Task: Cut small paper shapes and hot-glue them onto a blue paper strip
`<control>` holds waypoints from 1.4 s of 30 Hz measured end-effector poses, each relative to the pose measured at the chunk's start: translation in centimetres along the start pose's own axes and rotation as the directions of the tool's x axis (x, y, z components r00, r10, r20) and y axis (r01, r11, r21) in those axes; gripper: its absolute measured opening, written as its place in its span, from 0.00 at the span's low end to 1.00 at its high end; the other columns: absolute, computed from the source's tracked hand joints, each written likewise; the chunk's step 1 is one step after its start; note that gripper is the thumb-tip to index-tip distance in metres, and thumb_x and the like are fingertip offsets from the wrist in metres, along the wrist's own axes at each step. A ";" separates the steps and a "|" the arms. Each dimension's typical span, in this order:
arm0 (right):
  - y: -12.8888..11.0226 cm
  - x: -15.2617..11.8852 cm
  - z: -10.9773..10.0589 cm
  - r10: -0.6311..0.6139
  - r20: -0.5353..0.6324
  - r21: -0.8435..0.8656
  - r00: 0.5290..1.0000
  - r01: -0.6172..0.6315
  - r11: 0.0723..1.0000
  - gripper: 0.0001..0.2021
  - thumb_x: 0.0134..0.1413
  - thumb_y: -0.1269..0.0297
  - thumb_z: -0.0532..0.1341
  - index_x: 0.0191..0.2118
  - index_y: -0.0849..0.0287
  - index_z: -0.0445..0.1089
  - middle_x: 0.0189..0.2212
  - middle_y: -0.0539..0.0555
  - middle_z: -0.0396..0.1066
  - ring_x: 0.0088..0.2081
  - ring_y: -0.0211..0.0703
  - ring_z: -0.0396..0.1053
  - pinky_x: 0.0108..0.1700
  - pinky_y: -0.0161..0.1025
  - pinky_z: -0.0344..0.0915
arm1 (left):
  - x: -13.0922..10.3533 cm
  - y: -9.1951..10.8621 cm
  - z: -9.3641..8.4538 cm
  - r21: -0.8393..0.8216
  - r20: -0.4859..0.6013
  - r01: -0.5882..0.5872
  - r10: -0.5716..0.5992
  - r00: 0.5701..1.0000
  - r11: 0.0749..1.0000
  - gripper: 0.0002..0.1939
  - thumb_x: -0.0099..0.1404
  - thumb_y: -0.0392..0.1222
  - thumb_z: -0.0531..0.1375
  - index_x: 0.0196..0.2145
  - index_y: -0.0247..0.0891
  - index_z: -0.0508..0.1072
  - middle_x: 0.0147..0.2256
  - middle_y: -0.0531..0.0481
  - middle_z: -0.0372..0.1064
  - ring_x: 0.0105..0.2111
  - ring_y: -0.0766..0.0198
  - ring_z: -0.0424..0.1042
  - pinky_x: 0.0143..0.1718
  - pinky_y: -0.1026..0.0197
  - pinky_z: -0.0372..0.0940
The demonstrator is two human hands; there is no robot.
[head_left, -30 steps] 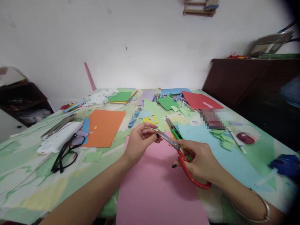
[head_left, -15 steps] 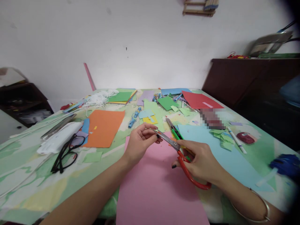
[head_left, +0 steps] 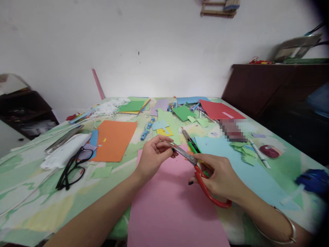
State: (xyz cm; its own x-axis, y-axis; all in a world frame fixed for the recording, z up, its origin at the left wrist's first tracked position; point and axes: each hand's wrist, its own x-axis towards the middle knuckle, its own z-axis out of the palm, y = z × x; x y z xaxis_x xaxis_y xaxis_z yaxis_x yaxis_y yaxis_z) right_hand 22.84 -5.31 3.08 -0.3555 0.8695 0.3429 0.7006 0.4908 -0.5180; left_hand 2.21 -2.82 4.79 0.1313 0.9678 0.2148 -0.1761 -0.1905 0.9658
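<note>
My right hand (head_left: 222, 176) grips a pair of scissors (head_left: 191, 157) by the red handles. The metal blades point up and left and look closed together. At the blade tips, my left hand (head_left: 156, 151) has its thumb and fingers pinched. Whatever lies between those fingertips is too small or hidden to make out. Both hands are above a sheet of pink paper (head_left: 169, 209). Just beyond the scissors lies a green and black utility knife (head_left: 191, 141), partly behind my right hand.
Orange paper (head_left: 115, 140), black glasses (head_left: 74, 168) and a white case (head_left: 65, 151) lie at the left. Light blue paper (head_left: 246, 171), green scraps (head_left: 244, 152), a marker (head_left: 259, 154) and dark red yarn (head_left: 269, 151) are at the right. Red paper (head_left: 221, 109) lies farther back.
</note>
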 end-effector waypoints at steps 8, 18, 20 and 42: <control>-0.1 0.0 0.0 -0.010 -0.005 -0.004 1.000 0.010 1.000 0.20 0.43 0.55 0.66 0.44 0.56 0.70 0.20 0.45 0.59 0.20 0.33 0.52 0.23 0.32 0.51 | 0.0 0.0 0.0 0.008 0.005 0.000 0.000 1.000 1.000 0.10 0.53 0.30 0.60 0.35 0.34 0.67 0.25 0.51 0.73 0.26 0.64 0.73 0.32 0.60 0.69; 0.1 0.1 -0.1 -0.024 -0.006 -0.015 1.000 0.024 1.000 0.18 0.43 0.54 0.66 0.42 0.56 0.71 0.19 0.44 0.58 0.20 0.33 0.51 0.23 0.32 0.49 | 0.0 0.0 0.0 -0.004 -0.008 0.012 -0.012 1.000 1.000 0.09 0.53 0.31 0.61 0.34 0.34 0.67 0.24 0.52 0.72 0.26 0.63 0.73 0.32 0.59 0.68; 0.0 0.0 -0.1 -0.024 -0.007 -0.014 1.000 0.024 1.000 0.18 0.43 0.54 0.66 0.41 0.56 0.71 0.18 0.44 0.57 0.20 0.33 0.51 0.23 0.32 0.49 | 0.0 0.0 0.0 -0.005 -0.007 0.011 -0.011 1.000 1.000 0.09 0.53 0.31 0.61 0.34 0.34 0.67 0.24 0.52 0.72 0.26 0.63 0.73 0.32 0.60 0.68; 0.1 0.0 0.1 -0.044 -0.024 -0.039 0.999 0.043 0.998 0.16 0.44 0.58 0.65 0.40 0.58 0.71 0.18 0.45 0.61 0.19 0.33 0.53 0.22 0.32 0.51 | 0.0 0.0 0.0 0.000 -0.032 0.033 -0.033 0.999 0.999 0.15 0.50 0.30 0.61 0.37 0.35 0.66 0.27 0.52 0.72 0.28 0.64 0.73 0.33 0.61 0.67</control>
State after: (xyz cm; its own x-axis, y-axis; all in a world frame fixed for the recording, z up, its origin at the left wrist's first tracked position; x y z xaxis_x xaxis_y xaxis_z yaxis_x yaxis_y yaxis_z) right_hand 22.83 -5.26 2.95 -0.3711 0.8454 0.3841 0.7079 0.5253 -0.4722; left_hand 2.24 -2.83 4.83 0.1055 0.9783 0.1785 -0.1719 -0.1589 0.9722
